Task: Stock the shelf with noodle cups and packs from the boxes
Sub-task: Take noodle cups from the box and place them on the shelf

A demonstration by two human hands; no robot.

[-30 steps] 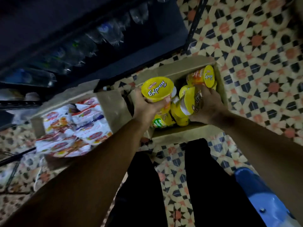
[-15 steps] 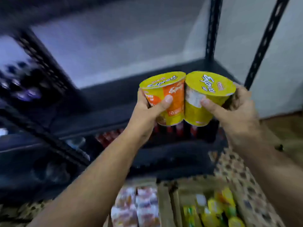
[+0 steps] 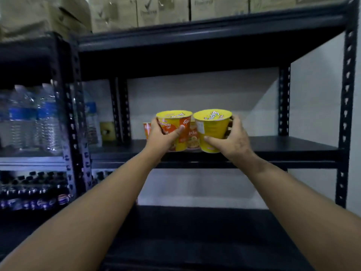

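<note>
My left hand [image 3: 163, 136] grips an orange and yellow noodle cup [image 3: 176, 127] with a yellow lid. My right hand [image 3: 231, 142] grips a yellow noodle cup [image 3: 213, 128]. Both cups are upright, side by side, just above the front of the black middle shelf [image 3: 283, 148]. Behind them on that shelf stand other orange noodle cups [image 3: 192, 138], mostly hidden by the held ones. The boxes on the floor are out of view.
A black metal rack fills the view, with its right post [image 3: 346, 106]. The neighbouring rack on the left holds water bottles [image 3: 29, 118] and dark soda bottles [image 3: 33, 194] below. Cardboard cartons [image 3: 140, 10] sit on top. A lower black shelf [image 3: 195, 231] lies beneath my arms.
I took two cups out of the floor box, lifted them, and my view rose from the floor to the shelf. Both cups now hover at the middle shelf's front.
</note>
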